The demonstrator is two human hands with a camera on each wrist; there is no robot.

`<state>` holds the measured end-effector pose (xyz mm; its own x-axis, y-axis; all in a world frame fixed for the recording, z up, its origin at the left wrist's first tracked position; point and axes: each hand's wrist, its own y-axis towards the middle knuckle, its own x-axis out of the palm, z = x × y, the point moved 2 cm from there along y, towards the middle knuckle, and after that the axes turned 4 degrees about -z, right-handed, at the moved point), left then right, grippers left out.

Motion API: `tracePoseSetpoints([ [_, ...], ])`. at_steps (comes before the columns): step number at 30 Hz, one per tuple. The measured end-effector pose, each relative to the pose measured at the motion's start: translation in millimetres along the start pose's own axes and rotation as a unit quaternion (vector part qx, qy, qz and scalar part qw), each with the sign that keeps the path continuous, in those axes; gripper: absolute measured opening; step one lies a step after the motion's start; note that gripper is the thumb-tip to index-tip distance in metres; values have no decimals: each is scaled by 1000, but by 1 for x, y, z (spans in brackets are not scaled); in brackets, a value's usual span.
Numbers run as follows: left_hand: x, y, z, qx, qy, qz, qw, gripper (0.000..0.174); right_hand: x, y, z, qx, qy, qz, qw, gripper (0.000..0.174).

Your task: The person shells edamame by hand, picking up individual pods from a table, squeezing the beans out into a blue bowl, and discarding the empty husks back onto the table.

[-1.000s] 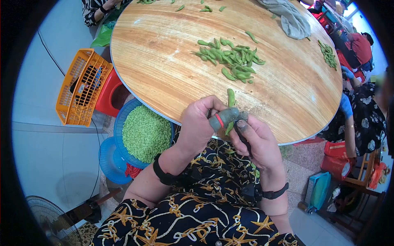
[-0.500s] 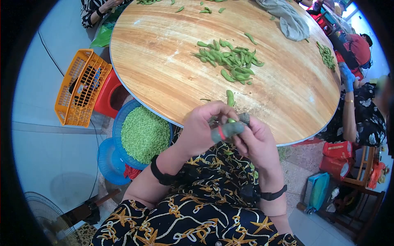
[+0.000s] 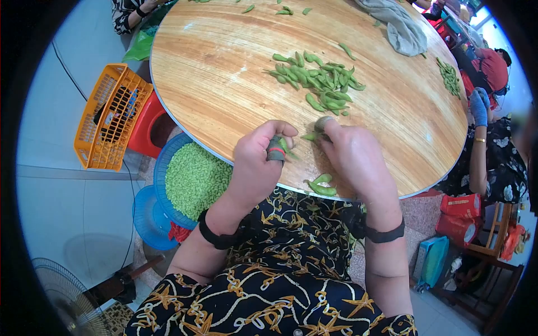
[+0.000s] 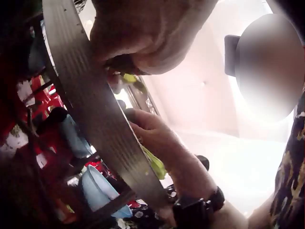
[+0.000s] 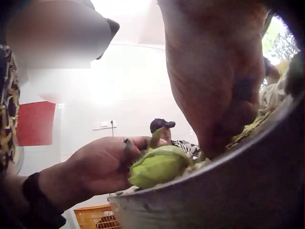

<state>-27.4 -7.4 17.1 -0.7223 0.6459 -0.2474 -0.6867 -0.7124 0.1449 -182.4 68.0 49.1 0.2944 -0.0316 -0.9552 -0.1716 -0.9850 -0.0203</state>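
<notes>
My left hand (image 3: 258, 162) is over the table's near edge, fingers curled around a green edamame piece (image 3: 283, 144), partly hidden. A grey finger cover with a red band (image 3: 276, 150) sits on one of its digits. To the right, my right hand (image 3: 358, 157) reaches palm down over the wooden table (image 3: 213, 84) and pinches an edamame pod (image 3: 309, 136) at its fingertips. It wears a grey thumb cover (image 3: 321, 124). Between the hands and nearer me, green pods (image 3: 322, 189) lie at the table rim, large in the right wrist view as pods (image 5: 159, 167).
A heap of edamame pods (image 3: 319, 81) lies mid-table, with a grey cloth (image 3: 400, 33) farther back. Below left stand a blue basket of shelled beans (image 3: 196, 179), a red stool (image 3: 147, 129) and an orange crate (image 3: 103, 120). Another person (image 3: 493, 151) sits at the right.
My hands, together over a pod before, have moved apart. The right hand has gone forward to the lone pod, which has turned sideways. Green pods now lie at the table's near rim.
</notes>
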Motion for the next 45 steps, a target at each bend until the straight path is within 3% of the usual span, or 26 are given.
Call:
tracePoseSetpoints([
  [2,-1,5,7,69,108,40,991,39,4,-1,7,-7,51,60,997,10],
  [6,4,13,10,86,168,60,980,46,6,-6,12,4,43,93,995,13],
  [8,11,6,21,43,129,-234,963,47,12,-17,19,37,78,100,991,14],
  [9,17,1,20,45,127,-233,963,47,13,-22,22,36,75,99,992,14],
  [11,31,-10,12,-88,-182,-237,950,41,15,-33,32,65,255,182,947,16],
  [12,31,-9,13,-111,-187,-200,955,33,17,-35,35,67,366,166,913,17],
  [13,33,-8,14,-113,-187,-202,955,33,17,-41,33,69,367,166,913,17],
  [15,36,-5,16,-116,-264,-142,947,33,15,-52,19,139,638,18,757,14],
  [16,37,-4,16,-132,-310,-127,933,22,8,-54,7,127,677,-17,725,12],
  [20,43,-5,13,-143,-402,-88,900,15,7,-58,-4,101,676,-70,727,17],
  [23,40,-5,14,-128,-408,-63,902,11,11,-63,-5,103,708,-104,691,24],
  [28,37,-6,19,-112,-279,-39,953,12,11,-65,-4,92,774,-127,614,25],
  [29,38,-6,20,-111,-279,-39,953,12,11,-65,-5,92,773,-127,614,25],
  [31,37,-8,21,-59,-129,-7,990,12,12,-64,-6,120,765,-111,623,23],
  [35,40,-11,23,-16,-103,-17,994,10,19,-64,-6,97,729,-88,672,21],
  [37,43,-11,22,-37,-242,-44,969,10,18,-64,-8,108,721,-81,680,21],
  [38,43,-11,20,-38,-243,-42,968,10,17,-64,-9,109,720,-82,680,21],
  [40,45,-9,14,-93,-420,-84,899,11,16,-64,-10,135,740,-80,654,21],
  [44,47,-6,12,-82,-477,-88,871,12,19,-61,-8,124,753,-83,641,20],
  [45,46,-6,11,-95,-423,-89,897,11,20,-58,-7,121,714,-50,687,19],
])
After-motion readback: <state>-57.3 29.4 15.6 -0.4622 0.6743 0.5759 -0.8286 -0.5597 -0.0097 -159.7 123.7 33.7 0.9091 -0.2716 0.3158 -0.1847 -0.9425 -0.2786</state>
